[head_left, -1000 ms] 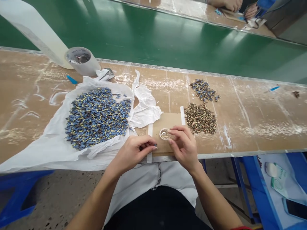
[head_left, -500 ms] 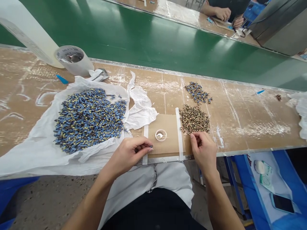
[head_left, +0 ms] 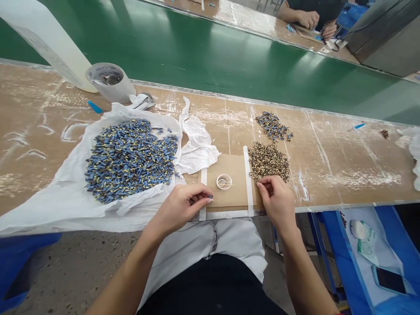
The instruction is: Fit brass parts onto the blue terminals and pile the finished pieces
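Note:
My left hand [head_left: 185, 204] pinches a small blue piece at its fingertips, left of a small round clear cup [head_left: 224, 182] on a taped cardboard square [head_left: 229, 199]. My right hand [head_left: 277, 197] has its thumb and forefinger pressed together at the lower edge of a pile of small brown and gold pieces [head_left: 269, 159]; what they hold, if anything, is too small to make out. Behind that pile lies a smaller heap of blue and gold pieces [head_left: 273, 126]. A large pile of blue and yellow pieces [head_left: 131, 159] rests on white cloth [head_left: 65, 192] to the left.
A tape roll [head_left: 110, 83] and a pale bottle [head_left: 49, 48] stand at the back left. Crumpled white cloth [head_left: 198, 146] lies behind the cardboard. Across the green divider [head_left: 197, 52] are another person's hands [head_left: 310, 21]. A phone [head_left: 390, 280] lies at lower right.
The camera view has shifted slightly, moving the left-side objects rightward in the picture. My right fingertips have moved slightly left along the brown pile's lower edge. My left hand keeps its pinch.

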A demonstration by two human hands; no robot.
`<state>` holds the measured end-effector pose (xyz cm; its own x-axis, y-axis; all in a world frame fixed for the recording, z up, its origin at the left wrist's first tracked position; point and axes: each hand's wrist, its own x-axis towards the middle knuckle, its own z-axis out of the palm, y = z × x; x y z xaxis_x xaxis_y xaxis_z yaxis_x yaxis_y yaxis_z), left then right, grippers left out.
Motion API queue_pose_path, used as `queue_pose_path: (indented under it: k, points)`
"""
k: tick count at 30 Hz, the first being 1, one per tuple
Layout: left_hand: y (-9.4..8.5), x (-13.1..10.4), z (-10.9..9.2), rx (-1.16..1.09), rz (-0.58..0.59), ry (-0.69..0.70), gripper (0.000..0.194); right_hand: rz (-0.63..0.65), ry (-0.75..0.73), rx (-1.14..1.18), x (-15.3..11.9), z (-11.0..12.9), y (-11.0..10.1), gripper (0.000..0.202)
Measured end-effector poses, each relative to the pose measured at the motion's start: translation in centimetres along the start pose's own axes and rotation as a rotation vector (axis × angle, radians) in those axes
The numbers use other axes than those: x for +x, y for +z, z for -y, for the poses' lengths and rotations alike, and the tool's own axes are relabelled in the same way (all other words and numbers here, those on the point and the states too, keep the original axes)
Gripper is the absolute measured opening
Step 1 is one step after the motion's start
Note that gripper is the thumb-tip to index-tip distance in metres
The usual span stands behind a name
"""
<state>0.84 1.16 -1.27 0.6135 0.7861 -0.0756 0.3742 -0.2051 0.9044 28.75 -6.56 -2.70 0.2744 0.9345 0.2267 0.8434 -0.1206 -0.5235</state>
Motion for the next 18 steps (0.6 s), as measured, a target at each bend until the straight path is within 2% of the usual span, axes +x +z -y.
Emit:
queue_pose_path:
  k: [3, 6, 9, 15, 18]
  points:
    - [0.0, -0.1, 0.0, -0.007, -0.007, 0.011, 0.008, -0.012, 0.018, 0.091, -0.1, 0.0, -0.1, 0.014]
    - [0.0, -0.1, -0.1, -0.027, -0.021, 0.036, 0.006, -0.053, 0.119, 0.307, -0.5, 0.1, -0.4, 0.015]
    - [0.1, 0.0, 0.0, -0.043, -0.021, 0.060, 0.006, -0.054, 0.184, 0.538, -1.2, 1.1, -0.4, 0.016]
    - [0.1, -0.1, -0.2, -0.005, -0.009, 0.090, 0.006, 0.180, 0.192, 0.784, -3.0, 5.1, 1.6, 0.010]
    - [0.3, -0.3, -0.7, 0.049, -0.017, 0.136, 0.008, 0.248, 0.211, 0.876, -3.4, 6.3, 2.6, 0.011]
